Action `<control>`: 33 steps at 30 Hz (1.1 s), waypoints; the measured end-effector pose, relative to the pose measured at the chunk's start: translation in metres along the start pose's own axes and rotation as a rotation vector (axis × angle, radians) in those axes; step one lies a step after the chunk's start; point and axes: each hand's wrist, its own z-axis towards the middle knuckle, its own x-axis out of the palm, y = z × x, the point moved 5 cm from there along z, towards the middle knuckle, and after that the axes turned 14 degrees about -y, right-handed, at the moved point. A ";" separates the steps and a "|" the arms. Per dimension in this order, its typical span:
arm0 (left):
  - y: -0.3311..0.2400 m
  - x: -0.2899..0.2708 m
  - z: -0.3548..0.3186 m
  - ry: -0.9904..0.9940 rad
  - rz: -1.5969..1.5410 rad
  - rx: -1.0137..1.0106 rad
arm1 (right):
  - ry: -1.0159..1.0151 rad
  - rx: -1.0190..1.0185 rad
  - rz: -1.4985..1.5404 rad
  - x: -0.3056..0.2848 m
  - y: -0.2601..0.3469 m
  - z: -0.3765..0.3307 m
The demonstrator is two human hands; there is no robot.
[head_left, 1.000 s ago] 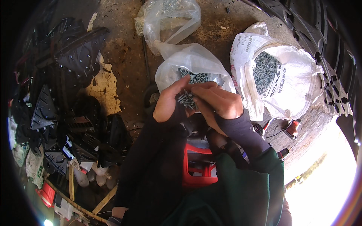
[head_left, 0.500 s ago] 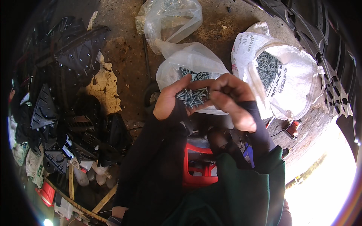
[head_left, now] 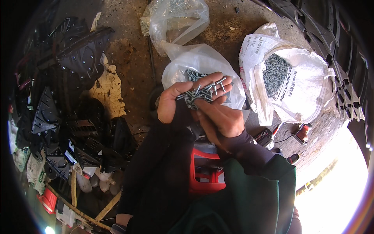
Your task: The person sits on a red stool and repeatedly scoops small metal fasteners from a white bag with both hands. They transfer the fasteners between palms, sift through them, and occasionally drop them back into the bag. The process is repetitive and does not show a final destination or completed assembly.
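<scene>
My left hand point(head_left: 168, 104) is cupped palm up, cradling a loose heap of small silver screws point(head_left: 197, 94). Some of them lie across its fingers, which are partly spread. From the right, my right hand point(head_left: 229, 120) reaches over with its fingertips pressed into the heap; the tips are partly hidden among the screws. Just beyond and below both hands stands a clear plastic bag point(head_left: 176, 66), opened at the top, with more screws inside. To the right, a white woven sack point(head_left: 307, 87) with its mouth rolled back holds many similar screws point(head_left: 276, 72).
Black moulded plastic parts point(head_left: 83, 54) are piled along the left, others point(head_left: 331, 35) stacked at the far right. Another clear bag point(head_left: 179, 29) lies at the back. A red plastic stool point(head_left: 198, 183) is below my arms; a dark battery pack point(head_left: 264, 138) rests right.
My right hand has moved left and down, its fingers now in the screws. My left fingers have opened flatter, spreading the screws. The battery pack has come into sight.
</scene>
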 end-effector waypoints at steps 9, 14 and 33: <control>0.000 0.001 -0.001 -0.001 -0.004 0.037 | 0.033 -0.061 -0.045 -0.006 -0.001 0.001; 0.004 -0.001 0.003 -0.011 -0.119 -0.034 | -0.087 -0.069 -0.072 -0.012 -0.007 0.008; 0.003 0.000 0.003 0.101 -0.212 -0.024 | -0.111 -0.016 -0.141 0.000 -0.006 0.008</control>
